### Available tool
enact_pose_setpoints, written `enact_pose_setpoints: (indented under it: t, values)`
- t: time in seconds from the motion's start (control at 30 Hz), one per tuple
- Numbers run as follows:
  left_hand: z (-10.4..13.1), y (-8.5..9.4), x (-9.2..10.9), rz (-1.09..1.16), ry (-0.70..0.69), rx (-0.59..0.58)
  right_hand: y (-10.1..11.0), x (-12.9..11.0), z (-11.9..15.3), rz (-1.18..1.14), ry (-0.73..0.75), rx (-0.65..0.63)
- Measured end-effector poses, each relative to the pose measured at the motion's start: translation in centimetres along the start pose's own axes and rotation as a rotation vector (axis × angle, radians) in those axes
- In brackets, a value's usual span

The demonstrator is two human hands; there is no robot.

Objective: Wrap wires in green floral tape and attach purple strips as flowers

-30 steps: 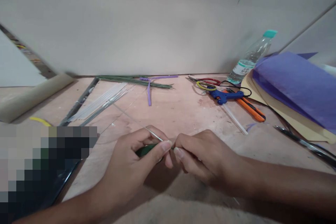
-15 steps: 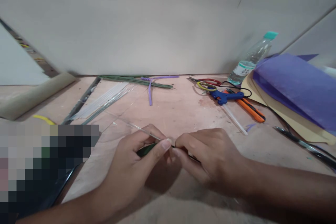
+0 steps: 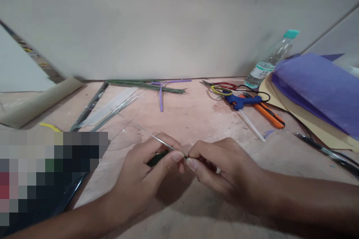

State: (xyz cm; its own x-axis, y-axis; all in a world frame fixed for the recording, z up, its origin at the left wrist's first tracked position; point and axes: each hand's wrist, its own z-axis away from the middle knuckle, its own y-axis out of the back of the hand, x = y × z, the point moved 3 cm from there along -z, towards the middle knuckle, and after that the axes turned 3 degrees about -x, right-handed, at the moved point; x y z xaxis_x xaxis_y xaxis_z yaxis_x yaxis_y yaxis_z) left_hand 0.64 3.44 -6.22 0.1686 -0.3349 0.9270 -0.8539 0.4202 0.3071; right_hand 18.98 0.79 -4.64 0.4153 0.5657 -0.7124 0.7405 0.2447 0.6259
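Wire [image 3: 161, 140] pinched by left hand [image 3: 144, 173] above table [image 3: 182, 119], green piece [image 3: 157, 159] half hidden in its palm, green strand [image 3: 186, 157] gripped by right hand [image 3: 231, 168], strand's tail, exposed half a second ago, now covered.

Green item [image 3: 157, 159] largely hidden within the left hand [image 3: 141, 173]

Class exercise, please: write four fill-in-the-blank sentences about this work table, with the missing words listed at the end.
1. From the left hand, a thin pale wire slants up toward the picture's ____ side.
2. The scissors have one yellow handle loop and one ____ loop.
3. The glue gun, with a pale stick pointing out of it, is ____.
4. The cutter beside it is black and ____.

Missing words: left; red; blue; orange.
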Motion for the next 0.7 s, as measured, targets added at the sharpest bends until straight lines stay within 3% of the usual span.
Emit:
enact_pose_setpoints:
  t: [0.23, 0.43, 0.5, 0.7]
  values:
    - [0.4, -0.1, -0.2, 0.019, 0.02, 0.012, 0.0, 0.2, -0.1, -0.182, -0.084, -0.072]
    - [0.1, -0.2, 0.2, 0.056, 0.018, -0.008, -0.6, 0.8, 0.2, -0.505, -0.263, -0.213]
    - [-0.1, -0.2, 0.6, 0.03, 0.019, 0.008, -0.4, 0.8, 0.2, -0.432, -0.229, -0.199]
    - [-0.3, -0.6, 0.8, -0.028, 0.091, 0.06, -0.2, 0.8, 0.3, 0.162, -0.053, -0.054]
